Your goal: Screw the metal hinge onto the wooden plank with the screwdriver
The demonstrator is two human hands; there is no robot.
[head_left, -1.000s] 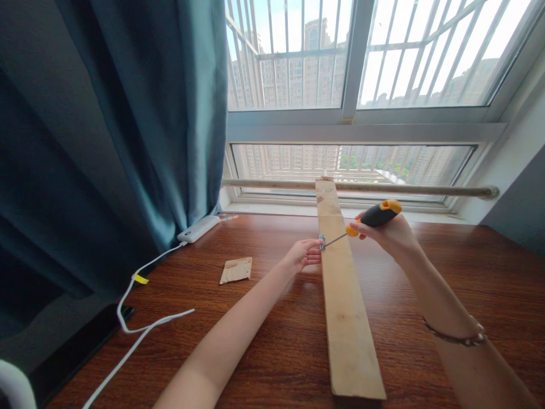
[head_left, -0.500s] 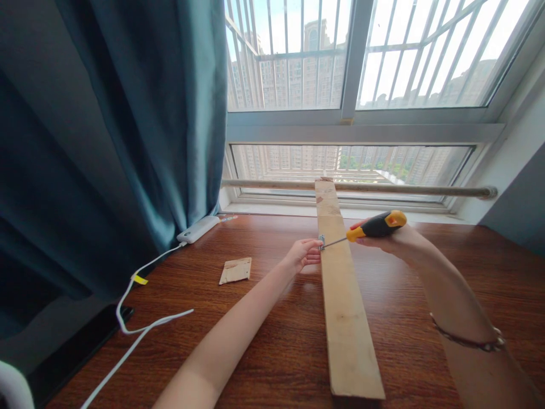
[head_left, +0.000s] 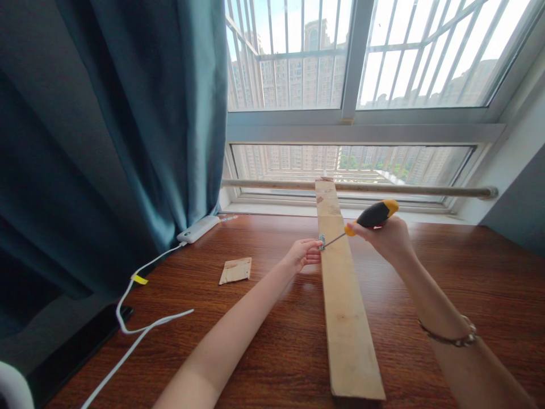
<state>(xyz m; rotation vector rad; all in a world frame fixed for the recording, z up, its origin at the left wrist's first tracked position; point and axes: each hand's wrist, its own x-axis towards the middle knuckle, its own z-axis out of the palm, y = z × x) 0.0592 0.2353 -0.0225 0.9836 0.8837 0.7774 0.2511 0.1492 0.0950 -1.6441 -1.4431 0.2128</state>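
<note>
A long pale wooden board [head_left: 347, 318] lies lengthwise on the brown wood-grain table [head_left: 272, 341]. At its left edge sits a small metal piece [head_left: 322, 241], perhaps a hinge, too small to make out. My left hand [head_left: 303, 254] pinches this piece against the board with thumb and fingertips. My right hand [head_left: 389, 236] is closed around a yellow-and-black screwdriver [head_left: 370, 217], to the right of the board. The shaft slants down leftward across the board, and its tip meets the metal piece by my left fingertips.
A small flat piece of wood [head_left: 235, 270] lies left of my left hand. Further left are a white power strip [head_left: 198, 229] and a white cable [head_left: 140, 329] with a yellow tag. A blue curtain [head_left: 170, 113] hangs at the left; a rail [head_left: 404, 189] crosses before the window.
My right hand has shifted slightly and turned around the handle, and the screwdriver is tilted more steeply, its handle end a little higher. My left hand and the board have stayed put.
</note>
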